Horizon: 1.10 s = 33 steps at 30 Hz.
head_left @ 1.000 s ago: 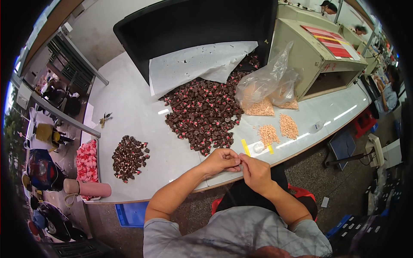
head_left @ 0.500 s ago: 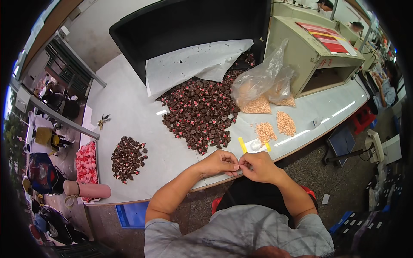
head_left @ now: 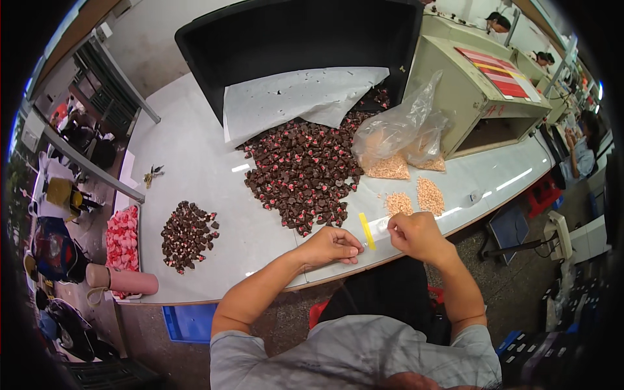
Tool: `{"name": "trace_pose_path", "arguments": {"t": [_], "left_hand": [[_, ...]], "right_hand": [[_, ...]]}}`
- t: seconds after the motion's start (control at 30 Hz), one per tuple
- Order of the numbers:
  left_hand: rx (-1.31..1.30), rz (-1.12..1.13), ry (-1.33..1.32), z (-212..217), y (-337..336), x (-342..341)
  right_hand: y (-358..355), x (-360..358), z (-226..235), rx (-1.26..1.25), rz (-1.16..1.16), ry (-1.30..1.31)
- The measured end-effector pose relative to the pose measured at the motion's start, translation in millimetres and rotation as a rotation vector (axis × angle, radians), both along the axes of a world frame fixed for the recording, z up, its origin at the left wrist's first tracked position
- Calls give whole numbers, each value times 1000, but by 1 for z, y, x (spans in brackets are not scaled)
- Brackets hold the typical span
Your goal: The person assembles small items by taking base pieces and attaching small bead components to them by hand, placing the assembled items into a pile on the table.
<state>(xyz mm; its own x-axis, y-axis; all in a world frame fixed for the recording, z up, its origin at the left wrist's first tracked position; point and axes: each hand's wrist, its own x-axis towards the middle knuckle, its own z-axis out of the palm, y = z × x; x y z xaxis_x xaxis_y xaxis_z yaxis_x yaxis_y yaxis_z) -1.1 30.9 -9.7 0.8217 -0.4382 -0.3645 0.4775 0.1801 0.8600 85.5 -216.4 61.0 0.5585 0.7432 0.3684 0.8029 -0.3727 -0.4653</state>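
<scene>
Left hand [head_left: 330, 247], right hand [head_left: 416, 235] both pinch small clear yellow-edged bag [head_left: 376, 231] between them.

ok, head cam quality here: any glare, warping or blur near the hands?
Head view: strong fisheye, so the table edge bows and black fills the corners; bright glare streaks lie on the white tabletop right of the right hand; both it and the left hand look sharp, as does the small yellow-edged clear bag between them; far background is small and soft.

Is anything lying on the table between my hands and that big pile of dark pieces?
Nothing visible blocks it. Only bare table lies between the left hand and the dark pile. The right hand touches a small clear bag with a yellow strip, beside two tan heaps.
</scene>
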Motion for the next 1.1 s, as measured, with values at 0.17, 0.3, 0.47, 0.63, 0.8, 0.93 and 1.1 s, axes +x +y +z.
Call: {"name": "trace_pose_path", "arguments": {"t": [0.17,0.3,0.47,0.63,0.8,0.93,1.1], "left_hand": [[-3,7,-24,1,-2,-3],[-27,5,-7,-2,-1,-2],[-51,27,9,-2,-1,-1],[-56,49,5,-4,-1,-1],[-84,54,8,-2,-1,-1],[-109,95,28,-6,-1,-1],[-162,112,14,-9,-2,2]], "right_hand": [[-1,16,1,-282,9,-258],[1,19,-2,-365,24,-322],[4,21,-9,-418,33,-347],[5,21,-13,-437,46,-359],[2,15,-4,-328,15,-337],[11,-3,-1,-39,9,-223],[26,-28,-22,127,17,28]]}}
